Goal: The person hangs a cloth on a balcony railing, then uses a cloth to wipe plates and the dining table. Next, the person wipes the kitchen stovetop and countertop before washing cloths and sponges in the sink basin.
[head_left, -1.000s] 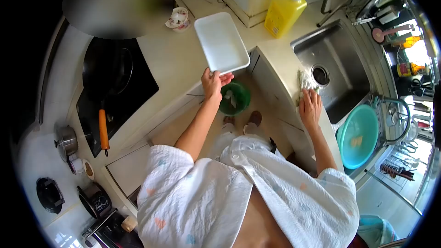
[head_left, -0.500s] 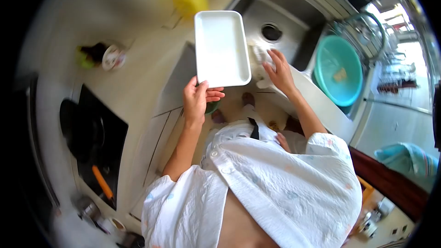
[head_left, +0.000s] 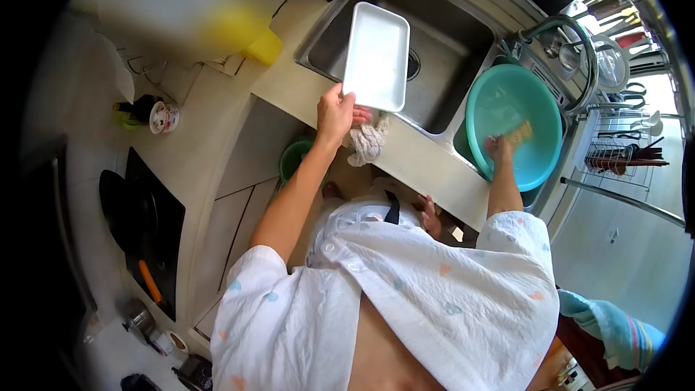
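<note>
A shallow white rectangular tray (head_left: 378, 54) is in my left hand (head_left: 337, 116), gripped at its near edge and held over the front of the sink. My right hand (head_left: 498, 149) reaches into the turquoise basin (head_left: 474, 112), its fingers closed at the edge of a yellowish sponge (head_left: 518, 135). Part of those fingers is hidden by the hand itself. Just below the tray, a crumpled light-coloured cloth (head_left: 368, 143) hangs over the counter's front edge.
The steel sink (head_left: 449, 36) lies behind the tray, with a dish rack (head_left: 622, 152) at the right. A black pan (head_left: 127, 210) sits on the hob at left. Another person's hand (head_left: 430, 217) shows below the counter edge. A green bucket (head_left: 293, 159) stands in a gap underneath.
My right hand has moved right, from above the counter edge into the basin, and closed at the sponge. The tray has moved over the sink, still in my left hand. The view has shifted.
</note>
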